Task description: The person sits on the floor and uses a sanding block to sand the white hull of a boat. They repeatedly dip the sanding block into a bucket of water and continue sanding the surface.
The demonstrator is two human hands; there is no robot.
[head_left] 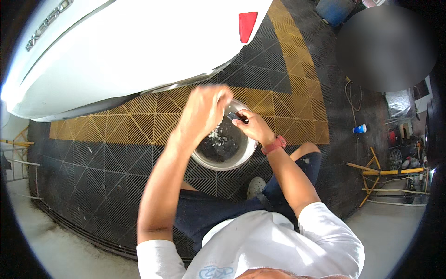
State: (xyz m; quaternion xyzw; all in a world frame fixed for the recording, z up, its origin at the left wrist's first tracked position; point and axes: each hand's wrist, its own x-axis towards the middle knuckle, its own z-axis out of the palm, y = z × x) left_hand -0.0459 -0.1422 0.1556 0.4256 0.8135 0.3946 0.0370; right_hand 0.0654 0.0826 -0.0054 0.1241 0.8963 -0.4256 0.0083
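Note:
A round silver metal basin (251, 149) stands on the floor between my legs. Inside it is a dark bottom or dark contents, with small whitish bits (216, 137) scattered on the left part. My right hand (252, 126), a red watch on its wrist, grips a small dark object (235, 116) with a greyish flat end over the basin's far right side. Its exact kind is too small to tell. My left hand (206, 108) is above the basin's far left rim, somewhat blurred. Its fingers look curled closed; anything inside them is hidden.
A white car (139, 51) with a red rear light (247, 27) stands close ahead. Black and yellow tiles (153, 111) cover the floor. To the right are a blue cup (359, 129), a yellow frame (392, 171) and clutter. A blue drum (334, 11) stands far right.

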